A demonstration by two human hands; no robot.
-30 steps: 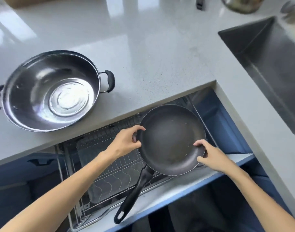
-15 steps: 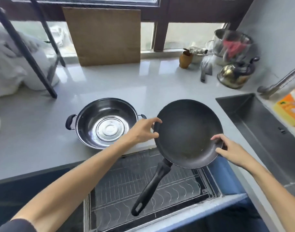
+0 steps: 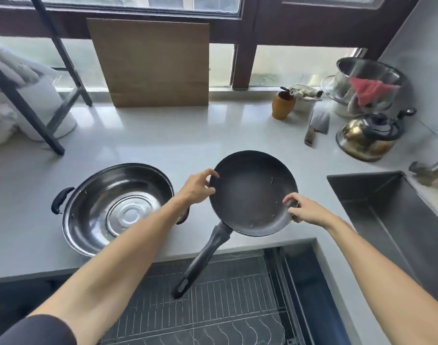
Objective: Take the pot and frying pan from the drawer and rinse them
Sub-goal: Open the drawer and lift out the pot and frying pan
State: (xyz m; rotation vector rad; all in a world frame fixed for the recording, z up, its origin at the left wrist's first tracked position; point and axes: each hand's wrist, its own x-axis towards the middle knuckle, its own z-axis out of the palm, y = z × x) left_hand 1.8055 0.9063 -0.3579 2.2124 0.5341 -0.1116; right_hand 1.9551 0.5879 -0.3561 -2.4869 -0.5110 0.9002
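Observation:
I hold a black frying pan [image 3: 250, 192] by its rim with both hands, over the grey counter [image 3: 163, 145] just behind the open drawer [image 3: 225, 302]. My left hand [image 3: 198, 186] pinches the rim's left side and my right hand [image 3: 305, 210] grips its right side. The pan's black handle points down toward me over the drawer's wire rack. A shiny steel pot [image 3: 113, 207] with two black side handles stands on the counter to the left of the pan, partly behind my left forearm. The dark sink [image 3: 387, 215] lies at the right.
A brass kettle [image 3: 369, 135], a cleaver [image 3: 317, 125], a brown cup [image 3: 282, 105] and a steel bowl with a red cloth [image 3: 367, 83] crowd the back right corner. A wooden board [image 3: 153, 63] leans on the window. Black rack legs [image 3: 38, 120] and white bags stand at the left.
Both hands have lifted the pan out of the drawer and carried it up and forward over the counter edge. The view has tilted upward toward the window.

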